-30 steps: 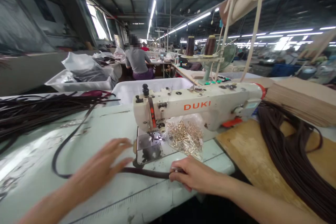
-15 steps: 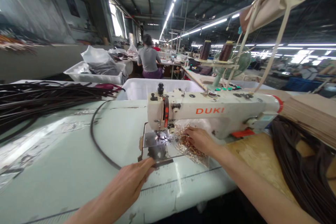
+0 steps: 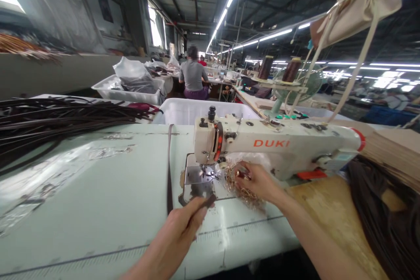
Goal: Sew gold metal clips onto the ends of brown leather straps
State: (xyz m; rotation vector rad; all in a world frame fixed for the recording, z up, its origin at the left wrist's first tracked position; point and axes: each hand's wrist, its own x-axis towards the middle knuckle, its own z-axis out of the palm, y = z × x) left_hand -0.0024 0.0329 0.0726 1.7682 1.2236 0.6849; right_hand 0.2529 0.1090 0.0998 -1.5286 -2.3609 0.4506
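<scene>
My left hand [image 3: 179,234] pinches the near end of a dark brown leather strap [image 3: 169,170], which runs away from me across the pale green table [image 3: 98,201]. That strap end lies just in front of the needle plate [image 3: 197,179] of a white DUKI sewing machine [image 3: 275,146]. My right hand [image 3: 257,180] reaches under the machine's arm into a clear bag of small gold metal fittings [image 3: 241,183], its fingers closed on some of them.
A heap of dark straps [image 3: 55,118] lies at the far left, more straps [image 3: 387,214] hang at the right over a wooden board [image 3: 331,210]. White plastic bins [image 3: 197,109] stand behind the table. Another person [image 3: 194,78] sits at a far bench, facing away. A beige bag [image 3: 357,4] hangs overhead.
My right hand let go of the strap and moved up into the bag of fittings. My left hand took hold of the strap's end, and the strap swung from a loop to lie straight.
</scene>
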